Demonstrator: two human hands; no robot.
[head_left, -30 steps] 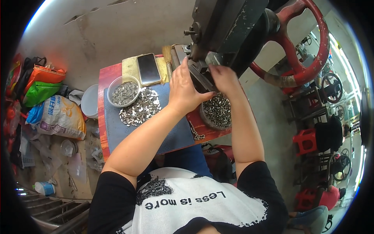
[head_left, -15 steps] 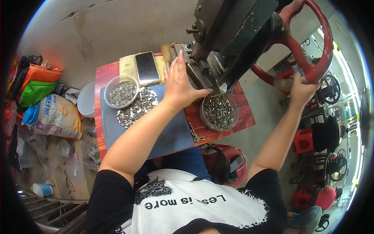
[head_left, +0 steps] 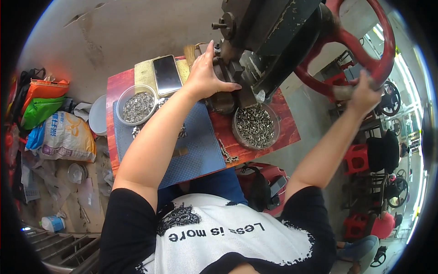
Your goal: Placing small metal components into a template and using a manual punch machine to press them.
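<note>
My left hand (head_left: 204, 78) is by the dark metal bed (head_left: 224, 98) of a hand press (head_left: 269, 41). Its thumb stretches right and its fingers point away from me, apart, with nothing visible held. My right hand (head_left: 363, 97) is closed around the rim of the press's red handwheel (head_left: 385, 59), slightly blurred. Just below the press head stands a clear round tub (head_left: 256, 130) full of small metal pieces. Left of my left forearm, a white round tub (head_left: 138, 106) holds slim silvery pieces. More loose pieces lie on the blue mat (head_left: 194, 146), partly hidden by that forearm.
A phone (head_left: 167, 74) lies on a yellow cloth (head_left: 143, 73) at the table's back, near a brush (head_left: 189, 52). A short row of small pieces (head_left: 226, 153) lies near the front edge. Bags (head_left: 68, 137) fill the left floor; red stools (head_left: 356, 158) stand right.
My left hand has moved farther from me and slightly left along the press bed. My right hand, still on the wheel, has shifted a little up and right. The whole view has shifted slightly.
</note>
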